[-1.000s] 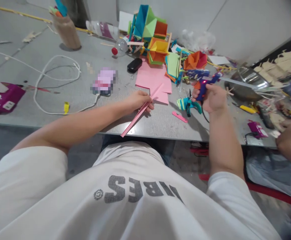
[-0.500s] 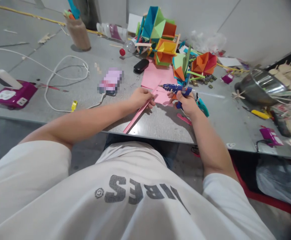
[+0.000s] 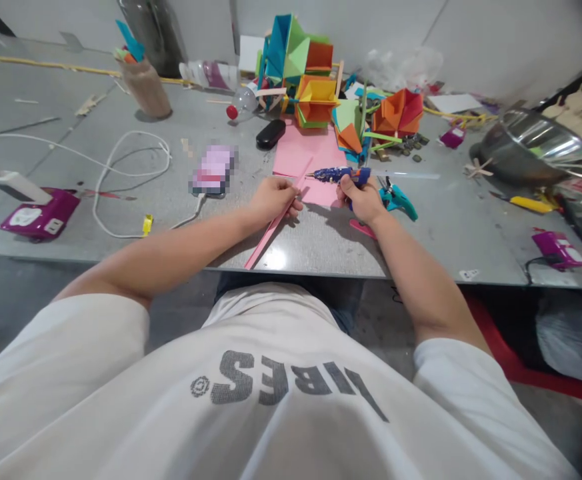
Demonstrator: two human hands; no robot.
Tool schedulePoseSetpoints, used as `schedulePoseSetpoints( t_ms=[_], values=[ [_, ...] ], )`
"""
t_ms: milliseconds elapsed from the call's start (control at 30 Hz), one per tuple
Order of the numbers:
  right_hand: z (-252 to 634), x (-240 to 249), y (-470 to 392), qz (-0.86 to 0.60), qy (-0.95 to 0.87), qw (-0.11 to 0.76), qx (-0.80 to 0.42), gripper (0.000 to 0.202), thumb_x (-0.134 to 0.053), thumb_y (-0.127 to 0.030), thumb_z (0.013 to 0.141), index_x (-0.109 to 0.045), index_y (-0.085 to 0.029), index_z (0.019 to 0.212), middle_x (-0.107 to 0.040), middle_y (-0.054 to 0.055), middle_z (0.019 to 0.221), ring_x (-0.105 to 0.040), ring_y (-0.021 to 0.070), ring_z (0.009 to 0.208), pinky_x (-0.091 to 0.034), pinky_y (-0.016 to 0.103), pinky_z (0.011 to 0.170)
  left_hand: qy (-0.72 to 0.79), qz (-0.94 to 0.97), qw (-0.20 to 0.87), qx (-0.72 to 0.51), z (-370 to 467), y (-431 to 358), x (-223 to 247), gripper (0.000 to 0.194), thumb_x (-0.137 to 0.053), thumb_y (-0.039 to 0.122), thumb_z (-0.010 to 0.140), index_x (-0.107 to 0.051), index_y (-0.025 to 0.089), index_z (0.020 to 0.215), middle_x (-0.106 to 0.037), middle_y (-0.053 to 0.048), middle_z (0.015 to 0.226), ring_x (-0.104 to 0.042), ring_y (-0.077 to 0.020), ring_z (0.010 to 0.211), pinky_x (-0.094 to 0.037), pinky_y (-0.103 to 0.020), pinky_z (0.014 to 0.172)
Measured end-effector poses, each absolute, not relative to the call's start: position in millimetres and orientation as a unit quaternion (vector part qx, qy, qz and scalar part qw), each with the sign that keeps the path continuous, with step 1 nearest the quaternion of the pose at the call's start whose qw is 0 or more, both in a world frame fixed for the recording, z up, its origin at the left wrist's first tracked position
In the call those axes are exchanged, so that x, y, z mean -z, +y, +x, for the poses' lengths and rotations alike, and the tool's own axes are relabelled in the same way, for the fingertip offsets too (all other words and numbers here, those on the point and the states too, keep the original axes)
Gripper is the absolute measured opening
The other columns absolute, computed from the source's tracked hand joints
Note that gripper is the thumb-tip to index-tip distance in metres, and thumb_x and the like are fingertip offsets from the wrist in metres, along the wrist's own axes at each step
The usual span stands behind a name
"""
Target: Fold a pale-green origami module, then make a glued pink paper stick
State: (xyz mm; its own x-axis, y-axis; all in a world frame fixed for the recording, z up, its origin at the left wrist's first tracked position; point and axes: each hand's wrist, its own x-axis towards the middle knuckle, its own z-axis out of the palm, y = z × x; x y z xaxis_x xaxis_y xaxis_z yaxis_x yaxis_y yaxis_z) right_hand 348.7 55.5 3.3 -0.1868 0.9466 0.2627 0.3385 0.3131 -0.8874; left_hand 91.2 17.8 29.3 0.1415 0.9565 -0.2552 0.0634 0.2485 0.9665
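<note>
My left hand (image 3: 277, 199) is closed around a narrow folded pink paper strip (image 3: 265, 241), which slants from the table's front edge up past my fingers. My right hand (image 3: 363, 199) grips a blue glue gun (image 3: 338, 175) with a clear glue stick out of its back. The gun's nozzle points left and is at the strip's upper end; whether it touches cannot be made out. Pink paper sheets (image 3: 303, 148) lie flat behind and under the strip's end. Beside my right hand are teal-handled pliers or cutters (image 3: 398, 200) and a small pink piece (image 3: 362, 229).
Folded colored paper shapes (image 3: 315, 93) and a plastic bottle (image 3: 243, 103) stand behind the sheets. A black case (image 3: 271, 134), a phone (image 3: 214, 170) on a white cable and a purple power box (image 3: 41, 215) lie left. At right are a metal bowl (image 3: 515, 150) and yellow cutter (image 3: 531, 203).
The view has shifted a little, turning slightly. The glue gun's nozzle remains near the strip, and both hands keep their holds. The person's hand at the right edge has left view.
</note>
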Motion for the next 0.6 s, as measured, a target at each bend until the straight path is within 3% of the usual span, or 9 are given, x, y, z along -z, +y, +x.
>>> schedulePoseSetpoints(
  t_ms=[367, 600],
  values=[
    [355.4, 9.7, 65.4, -0.467, -0.667, 0.449, -0.369, 0.082, -0.075, -0.104, 0.081, -0.058, -0.026, 0.063, -0.054, -0.002, 0.058, -0.051, 0.014, 0.052, -0.047, 0.034, 0.054, 0.544, 0.482, 0.57, -0.382, 92.6, 16.0, -31.0, 0.023, -0.066, 0.012, 0.11, -0.069, 0.017, 0.088, -0.075, -0.001, 0.066, -0.067, -0.0105, 0.051, -0.049, -0.022, 0.052],
    [355.5, 5.3, 64.6, -0.476, -0.678, 0.454, -0.328, 0.084, -0.068, -0.105, 0.086, -0.057, -0.026, 0.058, -0.054, 0.0, 0.055, -0.052, 0.0149, 0.05, -0.045, 0.035, 0.054, 0.545, 0.491, 0.564, -0.379, 92.9, 14.3, -32.9, 0.025, -0.064, 0.012, 0.112, -0.067, 0.017, 0.087, -0.074, -0.001, 0.066, -0.068, -0.0101, 0.052, -0.051, -0.022, 0.053]
  ],
)
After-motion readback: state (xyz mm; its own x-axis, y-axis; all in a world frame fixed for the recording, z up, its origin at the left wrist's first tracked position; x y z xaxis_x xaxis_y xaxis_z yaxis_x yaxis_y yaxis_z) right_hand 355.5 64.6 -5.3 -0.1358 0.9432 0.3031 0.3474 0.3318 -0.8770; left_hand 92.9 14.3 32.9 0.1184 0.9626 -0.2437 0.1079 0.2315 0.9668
